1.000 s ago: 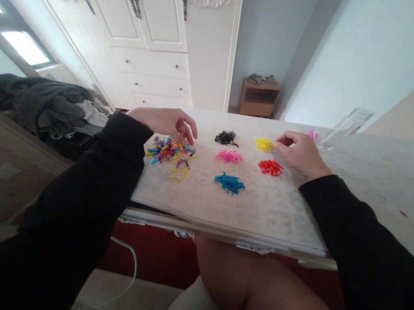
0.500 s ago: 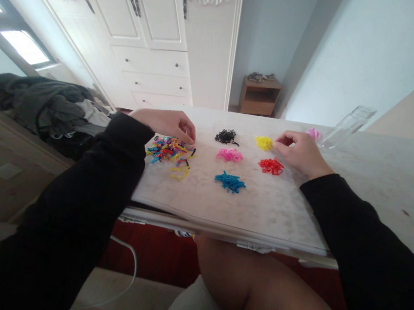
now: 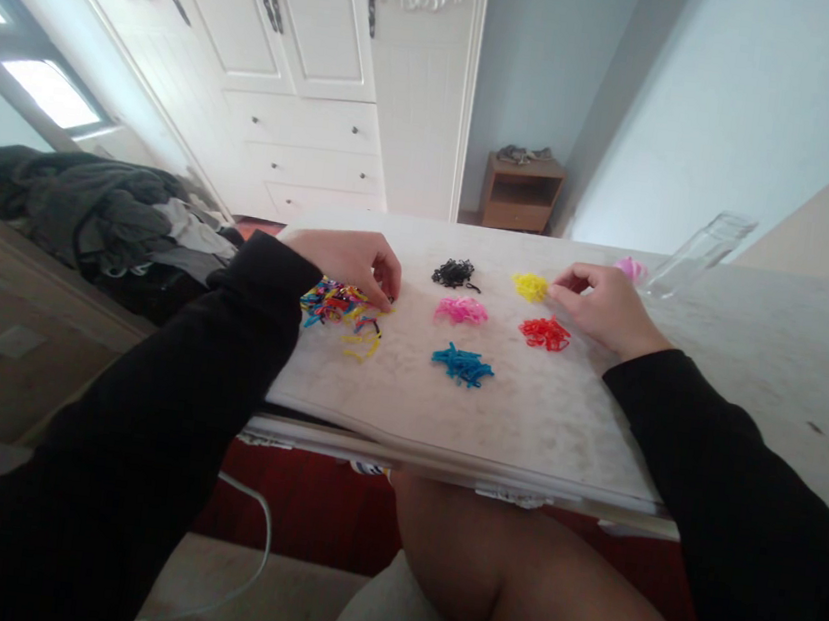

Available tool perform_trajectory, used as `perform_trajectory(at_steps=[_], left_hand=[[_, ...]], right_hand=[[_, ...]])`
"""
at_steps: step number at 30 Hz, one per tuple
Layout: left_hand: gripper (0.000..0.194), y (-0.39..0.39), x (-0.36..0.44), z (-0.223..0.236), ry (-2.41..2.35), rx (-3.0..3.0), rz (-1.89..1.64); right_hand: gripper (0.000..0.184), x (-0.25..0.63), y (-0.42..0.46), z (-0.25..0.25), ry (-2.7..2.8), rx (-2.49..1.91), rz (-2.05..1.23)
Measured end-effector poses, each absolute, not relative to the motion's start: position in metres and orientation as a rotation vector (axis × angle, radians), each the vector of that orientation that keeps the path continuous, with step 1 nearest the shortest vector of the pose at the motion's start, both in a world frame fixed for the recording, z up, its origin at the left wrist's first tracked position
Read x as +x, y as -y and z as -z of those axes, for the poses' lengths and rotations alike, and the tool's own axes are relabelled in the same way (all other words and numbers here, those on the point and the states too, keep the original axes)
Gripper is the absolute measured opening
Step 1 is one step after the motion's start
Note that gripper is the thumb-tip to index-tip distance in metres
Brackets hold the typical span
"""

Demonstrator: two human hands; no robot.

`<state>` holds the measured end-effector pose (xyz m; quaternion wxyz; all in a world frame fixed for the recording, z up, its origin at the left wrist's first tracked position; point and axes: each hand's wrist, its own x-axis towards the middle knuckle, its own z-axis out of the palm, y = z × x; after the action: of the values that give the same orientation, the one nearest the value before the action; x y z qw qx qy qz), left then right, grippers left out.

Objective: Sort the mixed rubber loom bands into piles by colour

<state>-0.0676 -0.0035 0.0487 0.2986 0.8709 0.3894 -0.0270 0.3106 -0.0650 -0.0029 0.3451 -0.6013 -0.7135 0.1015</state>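
Note:
A mixed pile of small colored rubber bands (image 3: 336, 305) lies on the left of the table. My left hand (image 3: 360, 262) reaches over its far right edge, thumb and fingertips pinched together on a rubber band, a dark bit of which shows at the tips. My right hand (image 3: 597, 305) rests at the right edge of a yellow rubber band pile (image 3: 529, 286). Its thumb and forefinger are closed together; what is between them, if anything, is hidden. Sorted piles of black bands (image 3: 455, 273), pink bands (image 3: 462, 310), red bands (image 3: 545, 334) and blue bands (image 3: 462, 365) lie between the hands.
A clear glass bottle (image 3: 700, 257) leans at the back right beside a pink object (image 3: 629, 268). The pale table (image 3: 521, 424) has its front edge above my legs. Piled clothes (image 3: 94, 211) lie at left; a white wardrobe (image 3: 312, 36) stands beyond.
My left hand has moved slightly right and down, its fingertips now at the right edge of the mixed pile. My right hand has stayed by the yellow pile.

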Motion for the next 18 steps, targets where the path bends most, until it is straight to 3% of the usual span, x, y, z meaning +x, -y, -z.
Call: perform_trajectory(at_steps=[11,18], left_hand=[[0.019,0.000,-0.079,-0.052,-1.067,2.280,0.141],[0.017,0.000,-0.081,-0.059,-1.080,2.270,0.008]], right_hand=[[0.010,0.311,0.067,0.003,1.860,-1.573,-0.269],[0.010,0.311,0.066,0.003,1.876,-1.564,-0.257]])
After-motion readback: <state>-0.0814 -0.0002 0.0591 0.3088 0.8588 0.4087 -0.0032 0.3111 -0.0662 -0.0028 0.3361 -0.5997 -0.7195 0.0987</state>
